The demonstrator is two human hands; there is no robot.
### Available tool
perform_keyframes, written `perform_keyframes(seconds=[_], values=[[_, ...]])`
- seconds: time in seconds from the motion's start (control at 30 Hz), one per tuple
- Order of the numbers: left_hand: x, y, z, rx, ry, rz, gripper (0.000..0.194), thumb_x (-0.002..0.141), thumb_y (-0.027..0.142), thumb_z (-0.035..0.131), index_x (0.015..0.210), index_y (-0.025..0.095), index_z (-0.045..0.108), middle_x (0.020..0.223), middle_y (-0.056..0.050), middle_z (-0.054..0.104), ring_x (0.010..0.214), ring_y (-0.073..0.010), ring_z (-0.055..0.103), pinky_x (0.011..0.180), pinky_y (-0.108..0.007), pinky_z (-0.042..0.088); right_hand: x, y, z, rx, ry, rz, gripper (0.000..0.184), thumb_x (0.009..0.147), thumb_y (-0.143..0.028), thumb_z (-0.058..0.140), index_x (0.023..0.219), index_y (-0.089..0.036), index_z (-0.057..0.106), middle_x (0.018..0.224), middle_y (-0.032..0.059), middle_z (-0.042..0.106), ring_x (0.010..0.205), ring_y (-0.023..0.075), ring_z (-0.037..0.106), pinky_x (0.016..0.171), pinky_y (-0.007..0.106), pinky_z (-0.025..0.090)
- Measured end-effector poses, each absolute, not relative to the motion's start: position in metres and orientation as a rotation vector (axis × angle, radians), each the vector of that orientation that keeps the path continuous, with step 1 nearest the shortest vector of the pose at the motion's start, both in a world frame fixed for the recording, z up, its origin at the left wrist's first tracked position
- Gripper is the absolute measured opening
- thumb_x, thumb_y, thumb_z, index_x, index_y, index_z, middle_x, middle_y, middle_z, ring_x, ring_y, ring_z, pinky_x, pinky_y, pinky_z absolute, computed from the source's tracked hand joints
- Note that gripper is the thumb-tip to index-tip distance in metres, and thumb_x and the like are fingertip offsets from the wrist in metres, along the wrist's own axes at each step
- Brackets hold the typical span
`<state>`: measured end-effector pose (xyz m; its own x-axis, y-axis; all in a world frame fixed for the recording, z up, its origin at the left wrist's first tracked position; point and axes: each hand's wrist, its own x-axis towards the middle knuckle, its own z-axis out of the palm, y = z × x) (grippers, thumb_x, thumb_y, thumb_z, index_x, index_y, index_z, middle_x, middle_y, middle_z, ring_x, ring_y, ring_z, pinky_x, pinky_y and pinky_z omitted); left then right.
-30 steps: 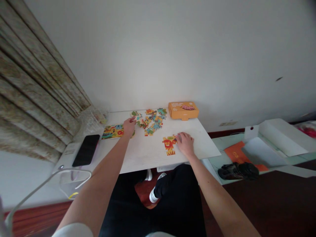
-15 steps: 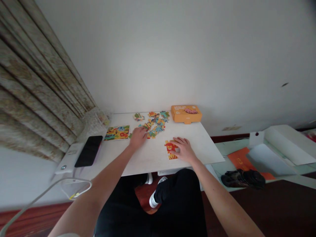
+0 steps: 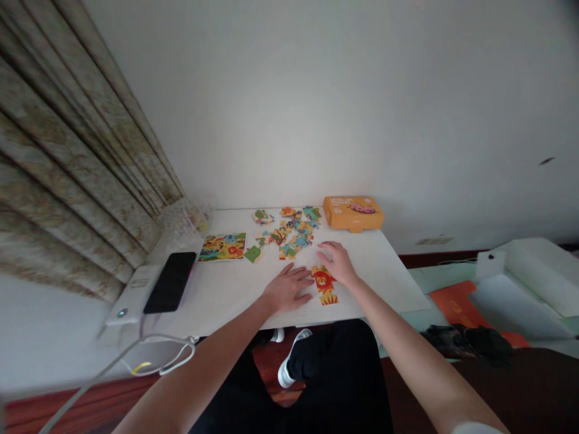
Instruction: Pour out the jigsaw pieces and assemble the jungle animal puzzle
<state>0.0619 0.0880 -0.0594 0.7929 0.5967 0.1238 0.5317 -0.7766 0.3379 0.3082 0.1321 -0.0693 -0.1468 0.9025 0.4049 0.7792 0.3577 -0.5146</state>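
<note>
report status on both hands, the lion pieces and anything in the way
Left hand open, palm down, left of lion pieces. Right hand open at their upper right. Lion pieces' print uncovered; loose pieces farther back, not blocking.

The bare left forearm [image 3: 217,357] and right forearm [image 3: 402,337] angled inward; the left hand [image 3: 287,289] stretched palm down, fingers [image 3: 297,272] spread, while the right hand [image 3: 337,262] curved farther forward.

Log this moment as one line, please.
left hand: palm down, left of lion pieces; right hand: on their right; loose pieces: farther back; orange box: near wall
</note>
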Motion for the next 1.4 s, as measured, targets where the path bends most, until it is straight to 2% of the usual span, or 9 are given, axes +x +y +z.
perform_keyframes(seconds=[0.13, 0.23, 0.33, 0.43, 0.57, 0.73, 0.97, 1.17, 1.4], values=[[0.062, 0.087, -0.064, 2.656, 0.941, 0.411, 0.037, 0.099, 0.039, 0.057, 0.132, 0.029, 0.069, 0.146, -0.004, 0.064, 0.140, -0.0230, 0.054, 0.128, -0.048, 0.024, 0.272, 0.216, -0.057, -1.454, -1.956, 0.340, 0.019, 0.094, -0.028, 0.065, 0.108, -0.022, 0.076, 0.113, 0.0100, 0.075, 0.111, 0.0255, 0.068, 0.104, 0.041, 0.051], [0.062, 0.087, -0.064, 2.632, 1.006, 0.433, 0.037, 0.098, 0.034, 0.056, 0.132, 0.026, 0.069, 0.144, -0.005, 0.065, 0.139, -0.0226, 0.055, 0.127, -0.048, 0.026, 0.249, 0.271, -0.051, -1.492, -2.034, 0.379, 0.022, 0.093, -0.026, 0.067, 0.114, -0.024, 0.075, 0.120, 0.0083, 0.075, 0.118, 0.0245, 0.067, 0.107, 0.040, 0.048], [0.062, 0.087, -0.063, 2.600, 1.076, 0.432, 0.038, 0.096, 0.035, 0.058, 0.131, 0.023, 0.068, 0.146, -0.008, 0.063, 0.140, -0.0238, 0.054, 0.127, -0.048, 0.028, 0.237, 0.310, -0.052, -1.577, -2.144, 0.375, 0.029, 0.093, -0.026, 0.069, 0.121, -0.021, 0.073, 0.125, 0.0105, 0.074, 0.119, 0.0251, 0.067, 0.108, 0.038, 0.048], [0.063, 0.088, -0.064, 2.560, 1.106, 0.430, 0.040, 0.094, 0.037, 0.061, 0.131, 0.022, 0.068, 0.146, -0.010, 0.063, 0.140, -0.0254, 0.053, 0.127, -0.050, 0.028, 0.234, 0.333, -0.059, -1.624, -2.241, 0.363, 0.035, 0.090, -0.029, 0.074, 0.124, -0.019, 0.072, 0.128, 0.0131, 0.073, 0.119, 0.0277, 0.067, 0.108, 0.040, 0.047], [0.064, 0.088, -0.066, 2.539, 1.095, 0.462, 0.040, 0.093, 0.038, 0.062, 0.129, 0.022, 0.068, 0.144, -0.010, 0.064, 0.138, -0.0262, 0.055, 0.128, -0.050, 0.028, 0.236, 0.350, -0.064, -1.615, -2.289, 0.376, 0.037, 0.086, -0.028, 0.079, 0.122, -0.020, 0.073, 0.128, 0.0123, 0.073, 0.118, 0.0304, 0.066, 0.110, 0.046, 0.045], [0.063, 0.089, -0.067, 2.541, 1.086, 0.472, 0.039, 0.093, 0.037, 0.062, 0.127, 0.022, 0.069, 0.143, -0.011, 0.064, 0.137, -0.0261, 0.056, 0.128, -0.050, 0.027, 0.237, 0.351, -0.056, -1.546, -2.307, 0.415, 0.040, 0.083, -0.028, 0.082, 0.121, -0.019, 0.073, 0.120, 0.0109, 0.075, 0.111, 0.0282, 0.067, 0.103, 0.043, 0.050], [0.062, 0.090, -0.063, 2.559, 1.090, 0.432, 0.039, 0.093, 0.037, 0.063, 0.129, 0.021, 0.069, 0.144, -0.011, 0.064, 0.138, -0.0253, 0.055, 0.127, -0.049, 0.030, 0.277, 0.299, -0.030, -1.357, -2.116, 0.391, 0.040, 0.087, -0.040, 0.077, 0.122, -0.020, 0.073, 0.123, 0.0112, 0.071, 0.116, 0.0281, 0.064, 0.107, 0.044, 0.049], [0.063, 0.091, -0.061, 2.618, 1.070, 0.427, 0.040, 0.096, 0.038, 0.061, 0.131, 0.021, 0.066, 0.144, -0.012, 0.063, 0.139, -0.0261, 0.054, 0.126, -0.049, 0.030, 0.359, 0.172, -0.032, -1.324, -2.096, 0.526, 0.041, 0.089, -0.052, 0.072, 0.119, -0.025, 0.075, 0.122, 0.0100, 0.071, 0.117, 0.0305, 0.064, 0.101, 0.048, 0.052], [0.068, 0.084, -0.056, 2.672, 0.980, 0.407, 0.045, 0.098, 0.039, 0.058, 0.139, 0.021, 0.062, 0.147, -0.013, 0.061, 0.138, -0.0275, 0.055, 0.124, -0.048, 0.035, 0.400, 0.035, -0.072, -1.444, -2.083, 0.522, 0.031, 0.090, -0.045, 0.073, 0.116, -0.031, 0.077, 0.124, 0.0084, 0.071, 0.118, 0.0298, 0.065, 0.107, 0.051, 0.050]])
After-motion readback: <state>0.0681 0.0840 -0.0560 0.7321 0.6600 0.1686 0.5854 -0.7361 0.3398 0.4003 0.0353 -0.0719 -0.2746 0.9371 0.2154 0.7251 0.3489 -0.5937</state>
